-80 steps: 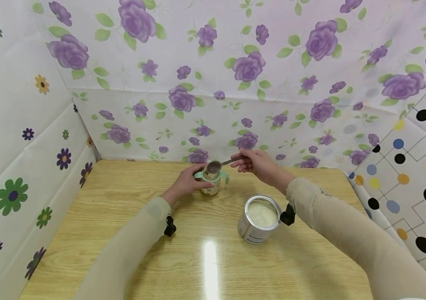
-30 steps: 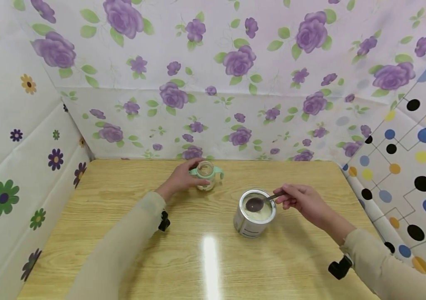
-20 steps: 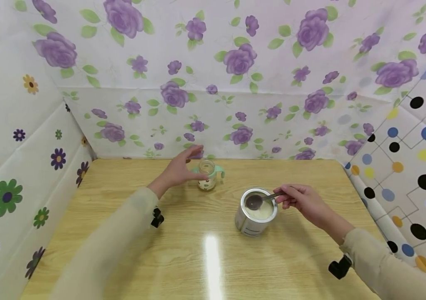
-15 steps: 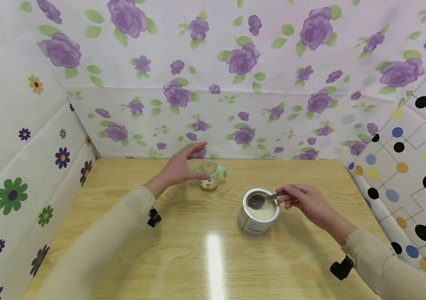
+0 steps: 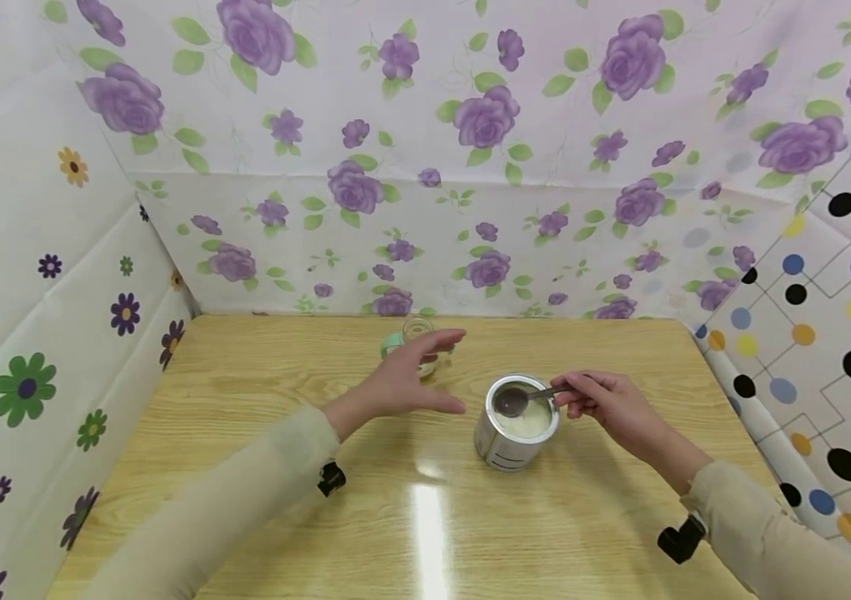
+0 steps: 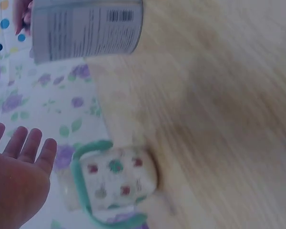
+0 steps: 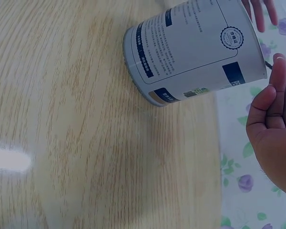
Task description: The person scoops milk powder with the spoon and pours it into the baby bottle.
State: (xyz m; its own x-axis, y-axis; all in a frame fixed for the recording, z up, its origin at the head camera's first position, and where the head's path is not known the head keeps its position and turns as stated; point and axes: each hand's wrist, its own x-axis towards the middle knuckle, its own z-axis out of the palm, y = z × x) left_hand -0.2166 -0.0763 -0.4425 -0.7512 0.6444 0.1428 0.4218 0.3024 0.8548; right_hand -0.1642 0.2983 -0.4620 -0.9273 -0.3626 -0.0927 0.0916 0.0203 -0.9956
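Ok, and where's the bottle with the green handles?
In the head view, the bottle stands left of the can, near the back edge of the table, partly hidden behind the left hand.

Purple-flowered sheeting [image 5: 425, 158] backs a glossy wooden table [image 5: 387, 517].

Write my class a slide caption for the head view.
Right hand holding a spoon at the mouth of an open can, empty left hand partly hiding a bottle.
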